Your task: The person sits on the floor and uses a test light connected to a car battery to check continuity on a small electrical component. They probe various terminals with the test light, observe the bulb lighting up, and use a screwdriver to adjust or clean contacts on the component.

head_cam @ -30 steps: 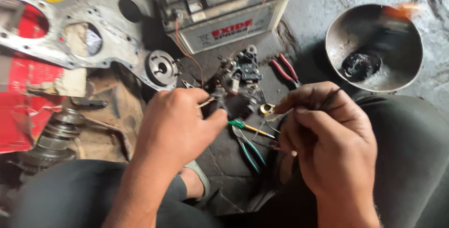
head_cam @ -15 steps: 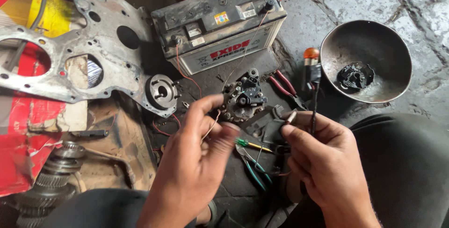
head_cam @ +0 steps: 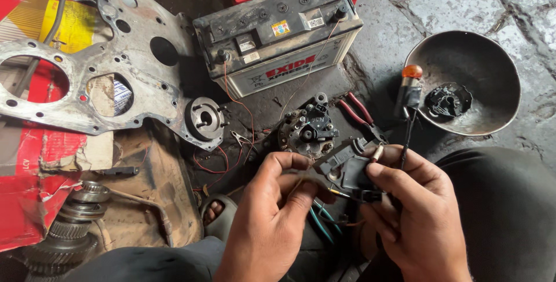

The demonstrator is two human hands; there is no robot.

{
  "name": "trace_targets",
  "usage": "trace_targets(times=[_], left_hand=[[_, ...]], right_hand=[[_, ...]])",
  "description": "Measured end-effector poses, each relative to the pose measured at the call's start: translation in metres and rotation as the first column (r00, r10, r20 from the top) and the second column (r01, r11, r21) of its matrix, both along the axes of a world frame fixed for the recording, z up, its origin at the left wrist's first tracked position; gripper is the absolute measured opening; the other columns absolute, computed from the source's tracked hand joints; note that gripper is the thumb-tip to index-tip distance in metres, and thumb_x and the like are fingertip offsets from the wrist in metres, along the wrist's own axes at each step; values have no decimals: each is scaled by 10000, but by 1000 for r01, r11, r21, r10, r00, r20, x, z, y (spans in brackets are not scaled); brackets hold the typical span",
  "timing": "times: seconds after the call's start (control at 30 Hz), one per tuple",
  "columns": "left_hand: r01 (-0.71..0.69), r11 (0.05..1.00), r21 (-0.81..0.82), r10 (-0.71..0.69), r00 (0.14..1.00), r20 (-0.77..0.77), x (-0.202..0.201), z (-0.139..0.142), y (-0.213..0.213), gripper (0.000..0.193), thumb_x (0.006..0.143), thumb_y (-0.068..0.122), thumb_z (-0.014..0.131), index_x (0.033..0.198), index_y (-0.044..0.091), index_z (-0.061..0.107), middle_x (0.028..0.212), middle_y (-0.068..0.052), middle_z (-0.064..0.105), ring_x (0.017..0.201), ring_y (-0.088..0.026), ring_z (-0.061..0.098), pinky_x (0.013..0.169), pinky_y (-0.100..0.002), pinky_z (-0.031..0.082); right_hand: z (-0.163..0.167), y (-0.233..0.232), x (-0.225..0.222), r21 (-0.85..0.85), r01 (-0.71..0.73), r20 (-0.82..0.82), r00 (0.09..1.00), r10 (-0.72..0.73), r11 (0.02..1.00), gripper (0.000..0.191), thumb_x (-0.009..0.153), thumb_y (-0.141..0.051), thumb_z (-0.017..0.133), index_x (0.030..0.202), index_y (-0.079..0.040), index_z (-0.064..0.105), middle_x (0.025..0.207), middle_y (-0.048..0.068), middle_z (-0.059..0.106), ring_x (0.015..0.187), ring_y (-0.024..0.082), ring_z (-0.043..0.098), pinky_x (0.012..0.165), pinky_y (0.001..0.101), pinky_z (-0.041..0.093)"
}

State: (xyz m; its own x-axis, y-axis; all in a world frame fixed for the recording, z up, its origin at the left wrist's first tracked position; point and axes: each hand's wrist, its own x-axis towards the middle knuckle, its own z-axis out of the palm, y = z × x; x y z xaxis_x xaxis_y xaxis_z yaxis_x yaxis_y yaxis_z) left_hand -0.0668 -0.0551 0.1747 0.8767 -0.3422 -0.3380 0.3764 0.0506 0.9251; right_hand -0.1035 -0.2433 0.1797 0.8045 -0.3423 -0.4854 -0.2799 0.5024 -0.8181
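- A stack of toothed steel gears (head_cam: 66, 233), dull and oily, lay at the far left on torn red card (head_cam: 26, 198).
- Above them spread a flat, grey metal plate (head_cam: 87, 79), scratched, pierced with round holes large and small.
- A small round flange (head_cam: 204, 118) sat at its lower edge.
- A boxy battery (head_cam: 278, 33), grimy black on top and white at the side, stood behind; thin red wires (head_cam: 240, 105) ran down from its posts.
- The left hand (head_cam: 272, 224) was pinched, thumb and forefinger closed on a thin wire end beside the part.
- A round, dirty rectifier (head_cam: 308, 128) with black plastic centre lay on the floor just beyond the hands.
- The part (head_cam: 347, 169), a small, angular grey-and-black piece, sat between both hands above the lap.
- The right hand (head_cam: 408, 218) was clenched round the part, thumb pressing on top.
- Red-handled pliers (head_cam: 359, 111) lay near it.
- An orange-topped tester (head_cam: 410, 88) stood just left of a dented, rough metal bowl (head_cam: 480, 56) holding a black piece (head_cam: 449, 99).
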Motion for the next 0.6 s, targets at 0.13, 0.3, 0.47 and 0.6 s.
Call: trace_targets(times=[0.13,0.3,0.47,0.6], left_hand=[[4,999,-48,-5,1000,-27,-2,0,-4,159,1007,65,586,1131,-15,645,911,-52,768,858,-88,707,781,-232,573],[-45,995,-92,37,995,-87,0,4,-3,199,981,82,616,1097,-18,743,831,-10,726,719,-53,612,659,-196,510],[-68,985,-157,39,983,-178,3,4,-2,231,989,83,604,1133,-2,763,774,-13,685,609,-24,496,546,-168,412],[-100,976,-194,52,970,-238,4,3,-2,241,1001,70,570,1140,-14,748,765,-17,672,594,-29,476,526,-173,382]], right_hand=[[0,-4,-4,39,-23,88,996,19,999,123,942,-18,627,1049,29,666,799,64,679,392,30,385,301,192,287],[0,-5,-6,65,62,105,992,-69,996,136,959,-32,585,1076,13,637,793,88,670,395,58,395,302,199,287],[4,-8,-4,200,86,295,945,-143,976,173,994,-36,569,1123,50,646,756,85,643,412,56,403,323,200,311],[3,-6,-4,118,71,215,972,-95,991,148,972,-29,576,1087,34,645,780,105,676,396,45,390,310,187,302]])
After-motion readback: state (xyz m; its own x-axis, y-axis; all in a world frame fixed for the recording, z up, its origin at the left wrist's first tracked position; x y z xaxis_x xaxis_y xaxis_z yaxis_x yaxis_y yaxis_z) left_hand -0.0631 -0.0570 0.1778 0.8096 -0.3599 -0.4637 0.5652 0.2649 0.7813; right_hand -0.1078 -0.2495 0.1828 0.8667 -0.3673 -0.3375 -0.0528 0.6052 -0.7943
